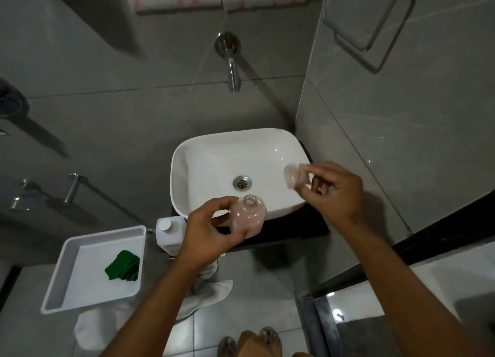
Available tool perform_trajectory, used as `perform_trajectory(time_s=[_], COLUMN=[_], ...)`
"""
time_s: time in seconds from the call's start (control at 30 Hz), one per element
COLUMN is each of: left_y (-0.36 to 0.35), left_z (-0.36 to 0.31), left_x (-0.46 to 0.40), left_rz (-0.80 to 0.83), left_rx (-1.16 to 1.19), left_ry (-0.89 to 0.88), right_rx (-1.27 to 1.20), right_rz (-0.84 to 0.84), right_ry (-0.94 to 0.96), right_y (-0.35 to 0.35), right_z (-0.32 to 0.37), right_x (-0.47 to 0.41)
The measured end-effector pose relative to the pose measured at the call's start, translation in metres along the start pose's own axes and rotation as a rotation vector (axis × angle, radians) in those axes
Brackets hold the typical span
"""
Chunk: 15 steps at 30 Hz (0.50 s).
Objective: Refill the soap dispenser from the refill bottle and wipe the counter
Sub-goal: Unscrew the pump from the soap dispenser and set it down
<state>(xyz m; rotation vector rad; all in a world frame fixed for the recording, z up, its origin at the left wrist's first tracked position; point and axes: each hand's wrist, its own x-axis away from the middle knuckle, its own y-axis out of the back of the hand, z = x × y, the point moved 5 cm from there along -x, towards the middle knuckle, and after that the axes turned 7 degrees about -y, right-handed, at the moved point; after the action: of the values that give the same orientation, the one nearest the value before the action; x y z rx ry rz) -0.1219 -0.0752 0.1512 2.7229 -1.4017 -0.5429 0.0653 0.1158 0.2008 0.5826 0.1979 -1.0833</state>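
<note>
My left hand (211,228) grips a small clear bottle (249,216) with pinkish liquid in it. The bottle's neck is open and it is held upright over the front rim of the white basin (187,174). My right hand (332,193) holds a small clear cap-like piece (290,175) over the basin's right side, apart from the bottle. A white refill bottle (171,232) with a white cap stands upright on the counter to the left of my left hand. A folded green cloth (123,265) lies in a white tray (67,255) at the left.
A chrome tap (232,72) juts from the wall above the basin. A white towel (209,284) hangs below the counter edge. The tiled wall stands close on the right, with a metal towel ring (375,30). A dark counter strip (294,228) runs under the basin.
</note>
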Motion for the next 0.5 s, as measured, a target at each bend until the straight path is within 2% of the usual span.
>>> perform_trajectory(time_s=[0.13,0.2,0.33,0.5], left_y=[0.025,0.037,0.059,0.083], left_z=[0.015,0.021,0.027,0.023], left_x=[0.019,0.029,0.046,0.059], left_rz=[-0.037,-0.036,-0.067,-0.106], left_rx=[-0.062,-0.096,-0.119,-0.180], left_ry=[0.043,0.073,0.116,0.079], right_rx=[0.220,0.292,0.382,0.540], right_rz=[0.257,0.381,0.574,0.665], right_ry=[-0.311,-0.389,-0.432,-0.382], right_y=[-0.052,-0.079,-0.132,-0.173], right_z=[-0.100,-0.128,-0.148,-0.150], right_x=[0.055,0.074,0.088,0.099])
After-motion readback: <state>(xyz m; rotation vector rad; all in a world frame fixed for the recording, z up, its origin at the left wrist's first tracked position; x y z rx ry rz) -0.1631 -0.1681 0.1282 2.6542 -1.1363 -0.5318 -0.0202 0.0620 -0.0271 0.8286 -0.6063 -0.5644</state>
